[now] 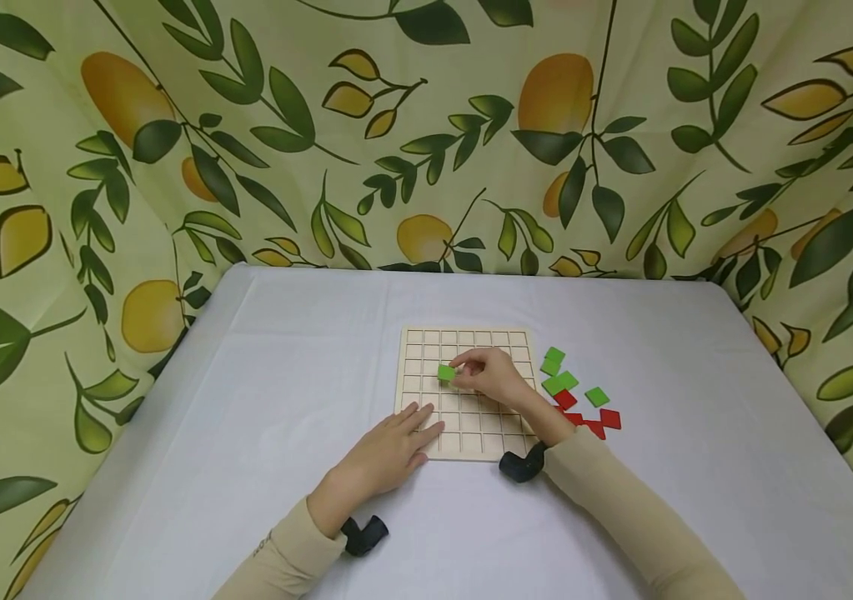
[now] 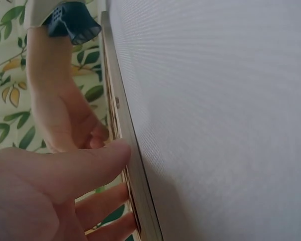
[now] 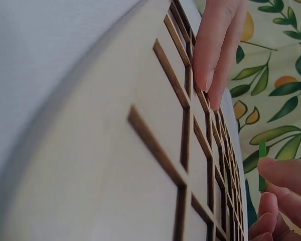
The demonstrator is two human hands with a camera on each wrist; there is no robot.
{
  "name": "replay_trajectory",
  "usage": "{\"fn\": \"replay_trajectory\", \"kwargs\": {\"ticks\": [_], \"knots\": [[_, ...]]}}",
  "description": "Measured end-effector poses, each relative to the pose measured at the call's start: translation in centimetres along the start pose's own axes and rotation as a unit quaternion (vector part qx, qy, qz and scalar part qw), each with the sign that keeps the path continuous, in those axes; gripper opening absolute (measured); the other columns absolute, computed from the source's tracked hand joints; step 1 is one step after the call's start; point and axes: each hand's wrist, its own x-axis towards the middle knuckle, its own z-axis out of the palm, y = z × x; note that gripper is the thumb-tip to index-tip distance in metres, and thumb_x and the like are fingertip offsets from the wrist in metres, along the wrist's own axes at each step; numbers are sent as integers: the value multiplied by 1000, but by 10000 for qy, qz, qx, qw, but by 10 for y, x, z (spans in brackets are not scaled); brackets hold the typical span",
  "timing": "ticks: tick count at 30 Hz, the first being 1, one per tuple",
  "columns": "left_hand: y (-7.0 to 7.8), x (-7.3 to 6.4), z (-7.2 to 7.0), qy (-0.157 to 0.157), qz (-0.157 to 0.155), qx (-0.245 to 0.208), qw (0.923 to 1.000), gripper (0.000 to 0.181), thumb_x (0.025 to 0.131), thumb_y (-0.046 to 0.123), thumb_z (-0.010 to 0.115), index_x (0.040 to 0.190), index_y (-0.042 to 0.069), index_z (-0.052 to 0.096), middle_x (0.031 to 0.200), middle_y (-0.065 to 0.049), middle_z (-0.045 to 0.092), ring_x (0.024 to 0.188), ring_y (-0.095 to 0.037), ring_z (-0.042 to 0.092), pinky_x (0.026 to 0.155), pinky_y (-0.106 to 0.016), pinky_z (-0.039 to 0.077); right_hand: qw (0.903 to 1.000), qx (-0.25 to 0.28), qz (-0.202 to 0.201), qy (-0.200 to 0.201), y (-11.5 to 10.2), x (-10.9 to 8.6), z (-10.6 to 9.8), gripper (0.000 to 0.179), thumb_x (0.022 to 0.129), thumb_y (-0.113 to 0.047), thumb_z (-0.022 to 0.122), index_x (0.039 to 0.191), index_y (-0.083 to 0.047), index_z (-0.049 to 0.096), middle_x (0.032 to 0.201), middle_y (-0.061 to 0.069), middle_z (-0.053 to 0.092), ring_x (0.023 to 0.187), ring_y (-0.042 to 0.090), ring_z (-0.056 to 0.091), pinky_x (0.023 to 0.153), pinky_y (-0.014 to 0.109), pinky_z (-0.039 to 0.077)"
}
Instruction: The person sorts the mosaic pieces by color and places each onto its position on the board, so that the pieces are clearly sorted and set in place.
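A square wooden grid board [image 1: 464, 450] lies on the white cloth in the head view. My right hand [image 1: 492, 377] pinches a green square tile [image 1: 445, 372] over the board's left-centre cells. In the right wrist view that tile [image 3: 262, 165] is seen edge-on between thumb and fingers, apart from the board surface. My left hand [image 1: 388, 447] rests with straight, spread fingers on the board's lower left corner. From the left wrist view, the left thumb [image 2: 98, 163] lies along the board's edge [image 2: 128, 130].
Right of the board lie several loose green tiles [image 1: 597, 397] and several red tiles [image 1: 610, 419], some overlapping. Black wrist-worn devices [image 1: 522, 465] sit under both sleeves. A fruit-patterned curtain [image 1: 426, 150] hangs behind the table [image 1: 306, 358].
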Motion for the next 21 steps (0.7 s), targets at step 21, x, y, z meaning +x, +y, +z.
{"fn": "replay_trajectory", "kwargs": {"ticks": [21], "knots": [[1,1,3,115,9,83,9999,46,97,21,55,142,14,49,154,-11,41,144,-32,38,115,-47,40,9991,-339,-194,-177,-11,25,11,26,78,-8,77,102,2,72,71,8,63,62,8,48,55,16,40]]}}
